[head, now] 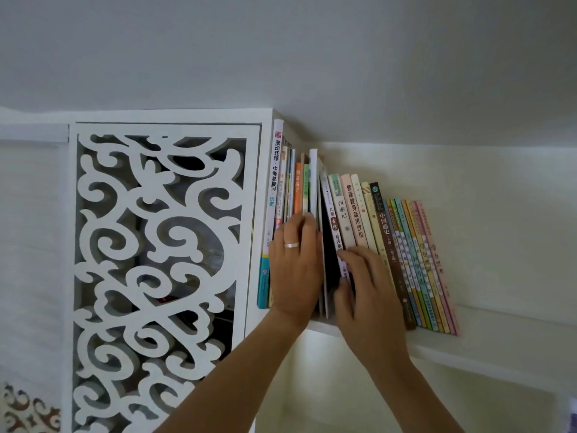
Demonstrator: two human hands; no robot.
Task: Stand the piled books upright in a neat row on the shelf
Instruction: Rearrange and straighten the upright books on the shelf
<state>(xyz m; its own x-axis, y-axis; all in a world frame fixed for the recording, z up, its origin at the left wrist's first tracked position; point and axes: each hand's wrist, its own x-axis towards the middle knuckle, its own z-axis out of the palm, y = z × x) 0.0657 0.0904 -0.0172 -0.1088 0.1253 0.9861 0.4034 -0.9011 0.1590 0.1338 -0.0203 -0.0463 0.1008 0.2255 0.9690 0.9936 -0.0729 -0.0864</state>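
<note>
A row of books stands on the white shelf (487,359). The left group (282,189) is upright against the cabinet side, with a tall white book (313,182) at its right end. The right group (390,232) leans left, and pastel thin books (427,260) end the row. A dark gap (330,254) separates the two groups. My left hand (295,267), wearing a ring, presses flat with straight fingers on the left group's spines. My right hand (365,289) grips the white-spined book (331,214) beside the gap, thumb in the gap and fingers over the spines.
A white cabinet with a carved scroll lattice panel (156,245) stands left of the shelf. A pale wall (499,214) lies behind the books, and the ceiling is close above. Bare shelf extends right of the pastel books.
</note>
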